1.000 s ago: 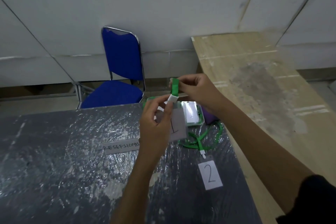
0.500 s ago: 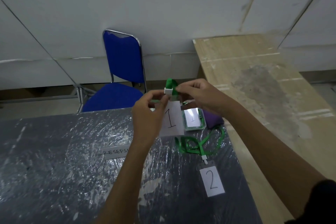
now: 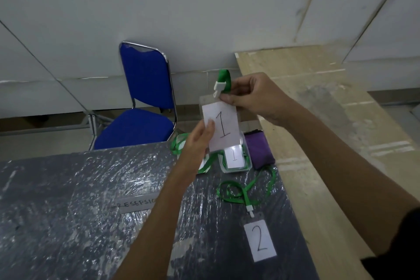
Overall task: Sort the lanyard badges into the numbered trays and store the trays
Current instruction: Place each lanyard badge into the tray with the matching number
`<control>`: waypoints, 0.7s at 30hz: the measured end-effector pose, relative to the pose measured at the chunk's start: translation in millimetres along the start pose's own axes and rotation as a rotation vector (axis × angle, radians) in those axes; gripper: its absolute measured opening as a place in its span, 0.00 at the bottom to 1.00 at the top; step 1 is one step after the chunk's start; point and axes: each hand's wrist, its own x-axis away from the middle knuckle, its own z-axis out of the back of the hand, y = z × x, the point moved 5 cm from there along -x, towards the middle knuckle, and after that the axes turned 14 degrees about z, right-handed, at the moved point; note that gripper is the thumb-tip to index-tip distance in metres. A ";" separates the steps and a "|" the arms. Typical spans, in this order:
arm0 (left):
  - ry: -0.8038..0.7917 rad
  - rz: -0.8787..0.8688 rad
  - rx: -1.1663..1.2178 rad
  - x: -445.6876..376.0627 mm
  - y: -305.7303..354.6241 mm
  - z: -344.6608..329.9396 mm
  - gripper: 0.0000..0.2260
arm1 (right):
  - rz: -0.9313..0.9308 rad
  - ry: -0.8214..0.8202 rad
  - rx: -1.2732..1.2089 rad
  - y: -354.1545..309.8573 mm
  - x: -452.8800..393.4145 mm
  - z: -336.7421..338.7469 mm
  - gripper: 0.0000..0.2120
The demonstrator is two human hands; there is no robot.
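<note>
Sorting step under way: the clear plastic badge with the white "1" card [image 3: 221,126] is held up above the desk's far right corner, right hand [image 3: 254,98] pinching its top by the green lanyard [image 3: 223,80], left hand [image 3: 200,136] pinching its side. Next, I'd judge, lower it into the clear tray marked "1" [image 3: 236,159] directly below.

The near table [image 3: 68,211] is dark, wrapped in crinkled glossy plastic film that catches the light. The held badge [image 3: 221,125] is a clear, smooth plastic sleeve over matt white paper, with a white plastic clip [image 3: 218,86] and a green woven cloth strap [image 3: 223,79]. The far chair [image 3: 145,98] has blue matt upholstery (cloth, it seems) on a shiny metal frame. The right-hand bench [image 3: 329,109] is pale wood, worn and stained.
</note>
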 end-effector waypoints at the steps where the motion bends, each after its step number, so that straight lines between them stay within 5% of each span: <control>1: 0.009 -0.006 -0.017 -6.0 1.7 -3.4 0.09 | 0.020 -0.001 0.038 -2.0 -6.5 4.8 0.13; 11: 0.051 -0.060 -0.109 -71.7 31.9 -19.7 0.05 | 0.102 0.103 0.124 6.4 -49.4 40.4 0.11; 21: 0.123 0.126 -0.285 -121.8 -68.1 -21.8 0.10 | -0.159 0.133 0.223 140.6 -21.1 39.0 0.09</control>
